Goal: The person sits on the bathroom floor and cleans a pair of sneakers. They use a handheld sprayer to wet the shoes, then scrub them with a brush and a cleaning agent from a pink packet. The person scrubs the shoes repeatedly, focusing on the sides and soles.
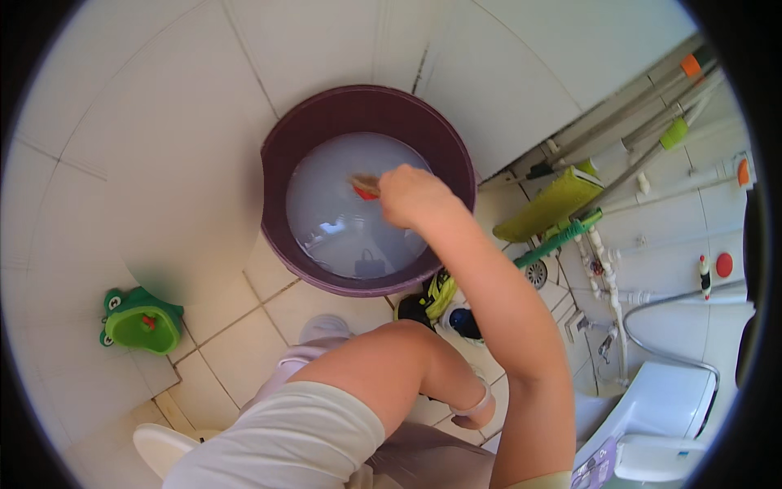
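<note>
A deep purple tub (371,285) stands on the floor ahead of me, partly filled with cloudy, greyish water (334,196). My right hand (415,198) is closed over the water, its arm reaching in from the lower right. From its fingers sticks out what looks like a small brush (365,187), with brownish bristles and a red part. Most of that brush is hidden by the hand. My left arm is bent, and my left hand (472,419) hangs low near my leg, a pale band at its wrist. Its fingers do not show clearly.
Black-and-yellow shoes (428,301) lie against the tub's near right side. Mops with a yellow-green head (550,204) and a green handle lean at the right, near a floor drain (535,273). A green frog-shaped urinal (145,322) is at left, a white toilet (668,399) at lower right.
</note>
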### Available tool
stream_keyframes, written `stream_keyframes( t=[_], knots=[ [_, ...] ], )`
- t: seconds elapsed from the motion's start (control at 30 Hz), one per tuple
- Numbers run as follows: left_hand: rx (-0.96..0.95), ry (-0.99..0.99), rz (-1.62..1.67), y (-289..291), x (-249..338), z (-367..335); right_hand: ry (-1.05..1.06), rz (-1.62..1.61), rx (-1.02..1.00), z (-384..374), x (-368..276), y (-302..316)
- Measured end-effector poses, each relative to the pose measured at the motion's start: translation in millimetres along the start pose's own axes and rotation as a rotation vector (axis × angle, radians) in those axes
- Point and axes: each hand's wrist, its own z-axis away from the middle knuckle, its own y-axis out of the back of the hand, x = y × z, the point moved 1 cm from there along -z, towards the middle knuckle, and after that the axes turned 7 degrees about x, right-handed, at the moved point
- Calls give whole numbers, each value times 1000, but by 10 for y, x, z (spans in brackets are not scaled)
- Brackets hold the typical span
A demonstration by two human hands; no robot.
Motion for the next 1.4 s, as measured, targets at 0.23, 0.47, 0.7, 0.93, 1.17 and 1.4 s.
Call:
stream_keyframes(
  t=[0.23, 0.47, 0.7, 0.93, 1.17, 1.4],
  knots=[
    [-75, 99, 9, -174, -44, 93, 229, -59, 590, 1114, 585, 338],
    [130, 568, 401, 80, -225, 175, 15, -985, 739, 2461, 1729, -90],
    [736, 1197, 154, 23, -960, 743, -668, -622, 690, 3923, 2670, -2643],
    [961, 1502, 1629, -5, -1515, 884, -1090, -683, 864, 4428, 2659, -4081],
    [1018, 1572, 1472, -317, -1382, 677, -1276, -326, 622, 4398, 2312, -4466],
    [1240, 1187, 2161, -568, -1717, 598, -1249, -358, 713, 4449, 2238, -4529]
  ],
)
